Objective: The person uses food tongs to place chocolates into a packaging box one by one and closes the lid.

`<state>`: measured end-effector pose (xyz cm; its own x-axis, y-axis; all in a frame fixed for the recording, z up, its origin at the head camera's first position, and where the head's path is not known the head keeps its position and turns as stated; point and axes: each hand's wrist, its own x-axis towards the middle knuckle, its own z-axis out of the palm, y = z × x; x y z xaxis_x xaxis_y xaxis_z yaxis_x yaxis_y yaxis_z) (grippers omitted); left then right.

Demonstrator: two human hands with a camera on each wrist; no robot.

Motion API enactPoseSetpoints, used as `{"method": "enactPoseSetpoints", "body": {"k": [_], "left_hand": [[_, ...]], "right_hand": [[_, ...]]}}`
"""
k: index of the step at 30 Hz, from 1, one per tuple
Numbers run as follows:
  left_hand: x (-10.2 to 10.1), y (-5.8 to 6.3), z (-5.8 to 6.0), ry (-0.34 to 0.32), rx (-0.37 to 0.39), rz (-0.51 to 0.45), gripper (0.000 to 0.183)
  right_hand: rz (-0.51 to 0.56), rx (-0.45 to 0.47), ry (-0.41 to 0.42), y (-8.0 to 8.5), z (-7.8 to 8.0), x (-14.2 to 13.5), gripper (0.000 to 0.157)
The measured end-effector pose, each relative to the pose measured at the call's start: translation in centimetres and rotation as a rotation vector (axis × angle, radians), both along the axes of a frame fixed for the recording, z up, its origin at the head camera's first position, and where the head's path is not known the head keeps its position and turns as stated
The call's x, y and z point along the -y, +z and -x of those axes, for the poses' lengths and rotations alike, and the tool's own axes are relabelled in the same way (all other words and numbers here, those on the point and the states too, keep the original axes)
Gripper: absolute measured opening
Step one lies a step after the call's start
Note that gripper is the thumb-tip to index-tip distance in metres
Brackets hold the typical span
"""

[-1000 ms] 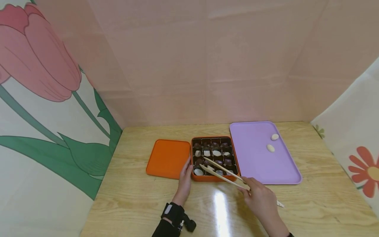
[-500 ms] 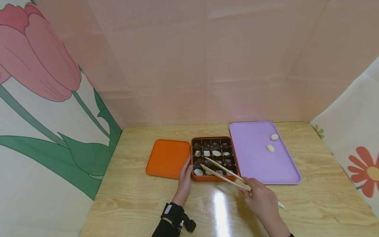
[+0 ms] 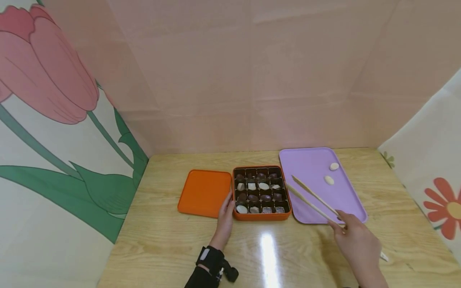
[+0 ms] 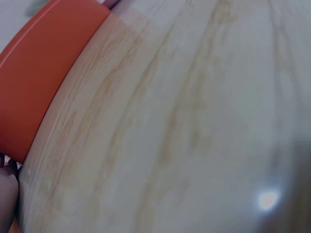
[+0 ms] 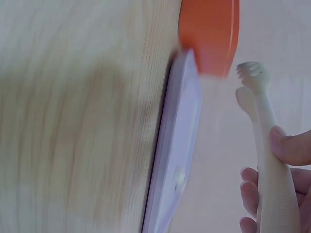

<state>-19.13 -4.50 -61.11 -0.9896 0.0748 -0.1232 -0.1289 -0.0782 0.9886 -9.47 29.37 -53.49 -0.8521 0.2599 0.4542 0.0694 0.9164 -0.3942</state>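
An orange box [image 3: 262, 217] with a dark divided insert holds dark and white chocolates [image 3: 263, 186], one per compartment. My left hand [image 3: 225, 218] rests along the box's left side, its fingers extended against the wall; the left wrist view catches only a bit of that hand at its lower left edge, beside the orange box wall [image 4: 53, 63]. My right hand [image 3: 358, 240] grips pale tongs [image 3: 315, 202] above the purple tray [image 3: 309, 216]. In the right wrist view, the tongs' toothed tip [image 5: 253, 75] stands apart from the other tip, with nothing between them.
Two white oval chocolates [image 3: 329, 180] lie in the tray's right part. The orange lid [image 3: 205, 192] lies left of the box, and the tray is close against its right side. A pink cloth wall [image 3: 248, 100] rises behind the wooden table [image 3: 162, 248].
A white chocolate in the box's front row settled flat in its compartment. Afterwards my right hand carried the tongs right, from over the box to over the tray. My left hand stayed put.
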Motion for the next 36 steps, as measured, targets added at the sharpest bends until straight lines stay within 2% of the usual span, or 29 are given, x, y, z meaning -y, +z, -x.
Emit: {"method": "enactPoseSetpoints", "body": {"k": [4, 6, 13, 16, 20, 28, 36], "left_hand": [[0.0, 0.2, -0.1, -0.001, -0.002, 0.006, 0.049], [0.0, 0.2, -0.1, 0.000, 0.001, 0.004, 0.049], [0.0, 0.0, 0.0, -0.003, -0.005, 0.006, 0.050], [0.0, -0.1, 0.1, -0.016, -0.009, 0.002, 0.050], [0.1, 0.3, 0.0, -0.026, -0.009, -0.008, 0.051], [0.2, 2.7, -0.7, -0.047, -0.032, 0.004, 0.051], [0.2, 3.0, -0.8, -0.037, -0.031, 0.002, 0.051]], "right_hand": [[-0.002, 0.031, -0.091, -0.2, 0.1, -3.3, 0.040], [-0.006, 0.077, -0.118, -0.4, 0.2, -4.8, 0.042], [-0.002, 0.346, -0.184, -1.1, 1.3, -8.3, 0.052], [0.003, 0.407, -0.203, -1.5, 1.8, -8.9, 0.053], [0.013, 0.426, -0.207, -2.1, 2.4, -9.4, 0.052], [0.029, 0.462, -0.234, -2.3, 3.1, -9.4, 0.043], [0.022, 0.431, -0.205, -2.1, 2.7, -9.6, 0.038]]}}
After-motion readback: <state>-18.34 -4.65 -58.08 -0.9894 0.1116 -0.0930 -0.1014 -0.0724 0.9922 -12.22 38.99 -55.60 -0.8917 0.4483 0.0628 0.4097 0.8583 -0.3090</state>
